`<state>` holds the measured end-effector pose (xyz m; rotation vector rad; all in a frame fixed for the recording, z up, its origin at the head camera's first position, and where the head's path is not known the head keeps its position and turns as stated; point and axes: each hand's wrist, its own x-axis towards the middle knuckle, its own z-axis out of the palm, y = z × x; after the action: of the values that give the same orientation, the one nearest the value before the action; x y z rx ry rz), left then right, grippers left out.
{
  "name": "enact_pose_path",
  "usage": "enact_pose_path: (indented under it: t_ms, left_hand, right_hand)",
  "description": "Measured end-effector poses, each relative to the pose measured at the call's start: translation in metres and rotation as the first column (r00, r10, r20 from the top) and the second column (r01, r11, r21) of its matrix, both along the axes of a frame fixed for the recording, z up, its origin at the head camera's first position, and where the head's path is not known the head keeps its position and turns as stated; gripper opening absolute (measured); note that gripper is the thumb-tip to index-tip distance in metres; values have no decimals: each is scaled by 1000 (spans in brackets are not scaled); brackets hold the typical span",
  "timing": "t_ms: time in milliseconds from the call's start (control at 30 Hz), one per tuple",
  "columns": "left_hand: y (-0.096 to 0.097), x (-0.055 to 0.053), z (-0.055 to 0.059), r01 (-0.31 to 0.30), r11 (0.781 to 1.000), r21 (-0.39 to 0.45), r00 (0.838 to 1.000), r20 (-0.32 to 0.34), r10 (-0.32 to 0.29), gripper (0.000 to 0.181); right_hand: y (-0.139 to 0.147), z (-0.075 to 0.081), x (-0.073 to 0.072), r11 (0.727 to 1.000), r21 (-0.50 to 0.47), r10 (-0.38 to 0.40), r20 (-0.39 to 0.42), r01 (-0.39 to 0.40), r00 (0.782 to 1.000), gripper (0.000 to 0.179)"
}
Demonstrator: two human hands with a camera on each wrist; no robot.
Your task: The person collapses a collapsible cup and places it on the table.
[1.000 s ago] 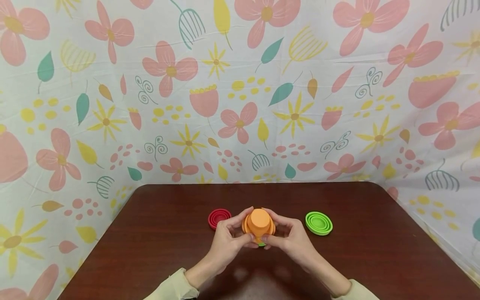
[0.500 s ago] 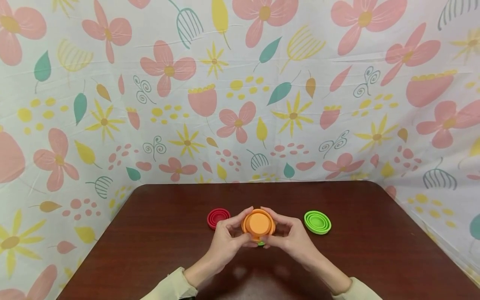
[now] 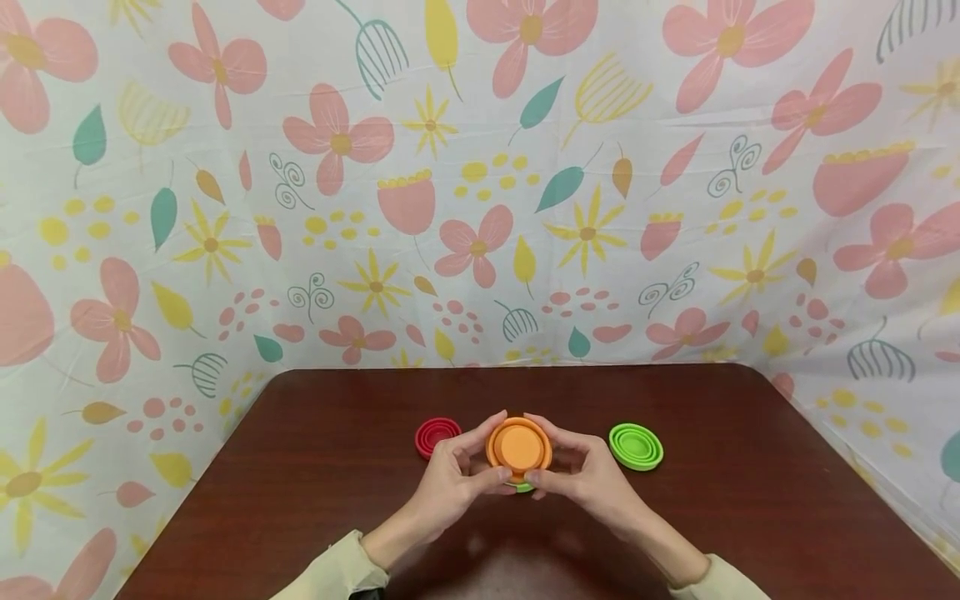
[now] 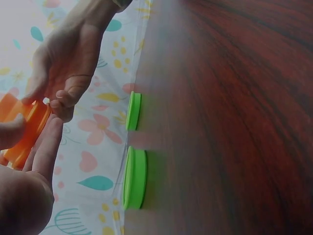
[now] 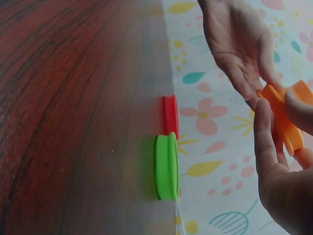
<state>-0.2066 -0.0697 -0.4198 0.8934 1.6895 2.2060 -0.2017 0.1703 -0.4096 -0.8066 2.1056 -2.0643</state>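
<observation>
Between my two hands, above the table, is an orange collapsible silicone cup (image 3: 520, 448), partly folded into rings, its round base facing the head camera. My left hand (image 3: 453, 477) grips its left side and my right hand (image 3: 592, 477) its right side. Both thumbs press the near edge while the other fingers support the rim. In the right wrist view the orange cup (image 5: 283, 115) is tilted, with its middle still standing out from the rings. Just past the thumbs, a sliver of a green collapsible cup (image 3: 522, 487) shows; the rest is hidden.
A flattened red collapsible cup (image 3: 435, 435) lies on the dark wooden table (image 3: 360, 400) left of the hands. To their right lies a flattened green cup (image 3: 636, 447). A flower-patterned cloth (image 3: 480, 167) hangs behind the table's far edge.
The orange cup's middle, which stood out as a tall stub, now looks lower and turned more squarely to the head camera, with rings showing around it. Both hands stay nearly in place.
</observation>
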Motion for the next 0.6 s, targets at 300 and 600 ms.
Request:
enact_pose_path:
  t_ms: [300, 600]
  left_hand:
    - [-1, -1, -1, -3, 1000, -10, 1000, 5, 3, 72]
    - [-3, -1, -3, -102, 989, -110, 994, -43, 98, 64]
  right_hand:
    - [3, 0, 1, 999, 19, 26, -14, -26, 1000, 71]
    - [9, 9, 4, 1000, -4, 27, 115, -26, 993, 57]
